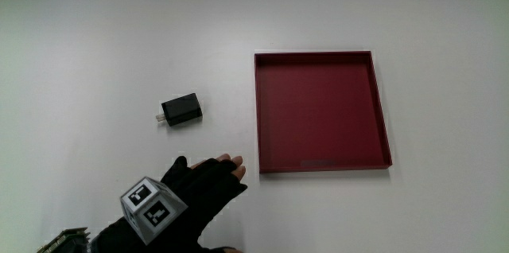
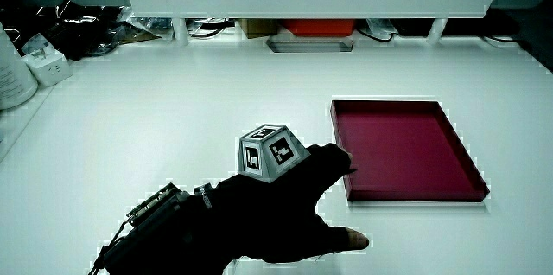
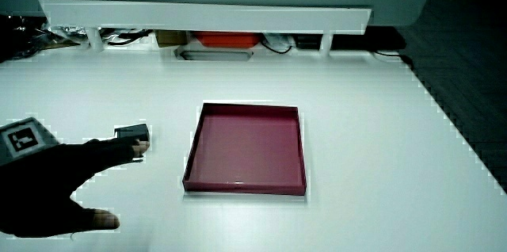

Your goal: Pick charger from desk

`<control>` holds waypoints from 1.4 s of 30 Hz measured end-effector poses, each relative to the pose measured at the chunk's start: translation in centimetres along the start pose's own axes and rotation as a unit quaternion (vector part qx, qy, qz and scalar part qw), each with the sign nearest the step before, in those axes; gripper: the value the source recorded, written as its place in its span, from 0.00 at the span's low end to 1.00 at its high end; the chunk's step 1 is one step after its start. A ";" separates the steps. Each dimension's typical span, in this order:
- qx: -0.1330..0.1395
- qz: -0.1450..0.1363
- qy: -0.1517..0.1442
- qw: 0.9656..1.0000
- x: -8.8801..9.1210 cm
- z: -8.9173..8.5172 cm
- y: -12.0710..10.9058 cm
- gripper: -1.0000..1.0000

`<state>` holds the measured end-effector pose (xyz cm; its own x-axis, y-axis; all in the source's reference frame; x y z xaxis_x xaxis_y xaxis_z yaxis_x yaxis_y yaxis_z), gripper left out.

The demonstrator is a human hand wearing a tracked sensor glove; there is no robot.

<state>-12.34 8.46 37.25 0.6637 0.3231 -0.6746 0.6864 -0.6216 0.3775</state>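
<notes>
1. White desk (image 1: pixel 95 30) stretches out in front of me, with a low partition (image 2: pixel 311 0) at its edge away from me and some clutter tucked under it.
2. On the desk sit two things: the charger (image 1: pixel 180 110), a small black block lying flat, and a shallow red tray (image 1: pixel 322 165) beside it, a clear gap between them. The tray holds nothing I can see.
3. My hand (image 1: pixel 195 193) is nearer to me than the charger, its fingertips (image 1: pixel 231 163) pointing toward the gap between charger and tray. It is not touching either.
4. My fingers are loosely spread and hold nothing; in a side view the thumb (image 3: pixel 101 219) stands well out from the rest.
5. In a side view the charger (image 3: pixel 132 133) shows just past my fingertips; in the other, my hand hides it.
6. I judge this to be the reach, with the grasp not yet begun.
7. Next I would need to carry the hand forward over the charger, lower it, and close thumb and fingers across the block's narrow sides before lifting.
</notes>
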 end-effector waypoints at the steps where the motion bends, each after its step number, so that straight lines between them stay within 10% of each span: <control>1: -0.002 -0.001 0.003 1.000 -0.1 0.1 0.0 0.50; 11: 0.066 0.046 0.081 0.993 -0.9 3.0 0.3 0.50; 20: 0.128 0.051 -0.002 0.991 -5.6 4.7 2.0 0.50; 21: 0.125 0.070 0.025 0.989 -5.5 5.3 2.1 0.50; 22: 0.113 0.084 -0.043 0.989 -6.8 4.9 2.3 0.50; 24: 0.133 0.093 0.001 0.987 -7.2 5.7 2.6 0.50; 42: 0.078 0.237 -0.055 0.967 -15.2 4.8 5.5 0.50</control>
<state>-20.08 -3.35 46.57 0.8507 -0.0971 -0.5166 0.2546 -0.7837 0.5666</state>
